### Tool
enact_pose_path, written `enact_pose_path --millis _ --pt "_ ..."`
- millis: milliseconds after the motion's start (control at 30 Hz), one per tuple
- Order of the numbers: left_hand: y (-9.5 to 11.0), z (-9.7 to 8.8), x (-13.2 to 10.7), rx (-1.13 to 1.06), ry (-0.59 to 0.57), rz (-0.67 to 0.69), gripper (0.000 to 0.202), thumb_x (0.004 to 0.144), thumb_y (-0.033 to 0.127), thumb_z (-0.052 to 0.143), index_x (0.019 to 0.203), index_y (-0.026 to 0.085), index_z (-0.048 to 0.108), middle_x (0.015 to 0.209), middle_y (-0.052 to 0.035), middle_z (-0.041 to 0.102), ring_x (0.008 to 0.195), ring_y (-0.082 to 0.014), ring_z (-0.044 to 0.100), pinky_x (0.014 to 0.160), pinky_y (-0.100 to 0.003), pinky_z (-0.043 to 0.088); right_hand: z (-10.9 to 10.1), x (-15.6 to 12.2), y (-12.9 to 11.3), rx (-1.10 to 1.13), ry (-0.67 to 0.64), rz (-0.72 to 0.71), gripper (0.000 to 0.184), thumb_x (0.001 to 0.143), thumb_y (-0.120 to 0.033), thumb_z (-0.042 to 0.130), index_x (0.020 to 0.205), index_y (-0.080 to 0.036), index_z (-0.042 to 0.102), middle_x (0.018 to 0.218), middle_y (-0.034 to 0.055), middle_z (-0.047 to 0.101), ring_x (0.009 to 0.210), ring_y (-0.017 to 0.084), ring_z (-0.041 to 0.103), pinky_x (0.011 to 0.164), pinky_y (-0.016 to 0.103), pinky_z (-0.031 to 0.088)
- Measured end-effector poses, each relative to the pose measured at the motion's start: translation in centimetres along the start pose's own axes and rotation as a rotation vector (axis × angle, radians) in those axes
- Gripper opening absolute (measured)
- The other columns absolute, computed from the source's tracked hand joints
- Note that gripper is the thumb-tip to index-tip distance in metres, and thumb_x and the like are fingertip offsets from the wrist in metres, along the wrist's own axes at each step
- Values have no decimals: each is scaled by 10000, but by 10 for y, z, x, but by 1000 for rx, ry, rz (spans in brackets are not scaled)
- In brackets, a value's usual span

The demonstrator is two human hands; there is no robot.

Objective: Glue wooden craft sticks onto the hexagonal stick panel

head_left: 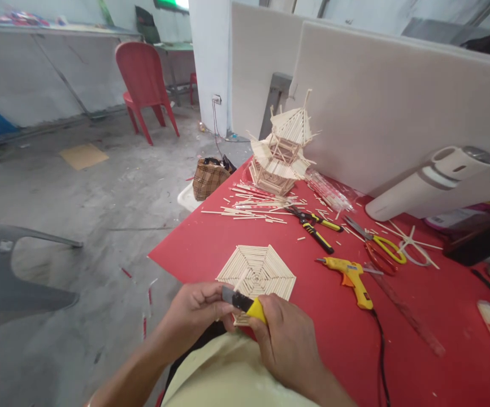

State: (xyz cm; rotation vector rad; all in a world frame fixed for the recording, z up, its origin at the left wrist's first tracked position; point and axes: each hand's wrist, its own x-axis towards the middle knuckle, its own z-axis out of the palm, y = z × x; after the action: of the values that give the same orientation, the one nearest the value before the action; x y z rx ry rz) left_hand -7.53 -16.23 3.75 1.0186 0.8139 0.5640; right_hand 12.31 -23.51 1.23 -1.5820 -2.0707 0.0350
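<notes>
Two hands, one knife, one stick panel at the edge of a red surface

In the head view I see two bare hands near the front edge of one red surface (346, 356). The right hand (289, 333) has its fingers wrapped around the yellow handle of one knife (243, 301), blade toward the left. The left hand (200, 308) has its fingers bent together at the blade's end; one short stick (240, 279) shows just there, but I can't tell whether they pinch it.

One many-sided stick panel (272, 271) lies flat on the surface just beyond the hands, its near part hidden by them. Farther back stands one pagoda-like stick model (298, 127), with two roof tiers, beside loose sticks (245, 213) too many to count. To the right are one pair of pliers (319, 238), one pair of scissors (369, 237), one yellow glue gun (347, 271) and one flask (410, 195). I count two packets of sticks: one beside the model (329, 191), one at the right edge.
</notes>
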Motion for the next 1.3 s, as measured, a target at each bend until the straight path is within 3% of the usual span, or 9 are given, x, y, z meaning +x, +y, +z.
enact_pose_path --millis 200,400,633,800,1033,1100,1200,1300 --pt "-1 -2 -1 92 -5 42 151 873 267 684 842 139 759 738 -34 729 721 -133 660 730 -216 511 2 -4 3 12 -34 34 383 1068 -458 259 1010 -207 542 774 10 637 661 179 561 611 281 295" --pt "-11 -2 2 -21 16 -38 170 854 288 695 872 130 754 801 -63 757 665 -131 674 683 -224 511 0 -1 3 -11 -1 37 398 1072 -453 254 984 -200 549 757 12 633 645 170 548 607 276 286" --pt "-2 6 4 82 37 27 153 855 255 648 861 138 747 766 -55 753 699 -165 692 691 -256 547 -4 0 4 -25 4 11 424 1076 -450 241 970 -193 561 746 18 630 647 161 534 612 268 287" --pt "-5 5 -4 297 46 101 186 918 236 564 899 158 731 745 -40 741 695 -160 702 688 -234 537 -5 -6 4 -27 31 3 412 1073 -459 257 955 -198 552 728 17 616 645 162 508 625 278 293" --pt "-8 4 -20 208 63 68 263 935 353 596 838 138 711 762 -47 685 623 -161 693 637 -247 540 -4 -8 1 -92 70 -65 351 1054 -478 340 1016 -196 544 748 23 633 661 171 525 650 294 313" --pt "-11 1 -28 182 70 14 300 913 396 630 798 131 710 739 -55 689 610 -164 686 623 -249 537 -5 -8 3 -133 94 -6 360 1057 -476 326 1001 -200 550 714 19 627 626 171 528 618 290 312" --pt "-16 -7 -42 115 142 -60 322 856 447 703 790 133 713 695 -56 706 578 -160 672 611 -251 535 -6 -10 7 -203 161 198 371 1063 -455 310 1012 -185 559 676 23 624 579 174 540 556 285 300" --pt "-19 -11 -48 42 299 -75 324 785 457 776 858 146 725 718 -50 729 605 -164 681 644 -260 549 -7 -11 6 -144 120 171 364 1064 -442 304 1037 -181 557 723 27 641 607 174 574 566 278 327"
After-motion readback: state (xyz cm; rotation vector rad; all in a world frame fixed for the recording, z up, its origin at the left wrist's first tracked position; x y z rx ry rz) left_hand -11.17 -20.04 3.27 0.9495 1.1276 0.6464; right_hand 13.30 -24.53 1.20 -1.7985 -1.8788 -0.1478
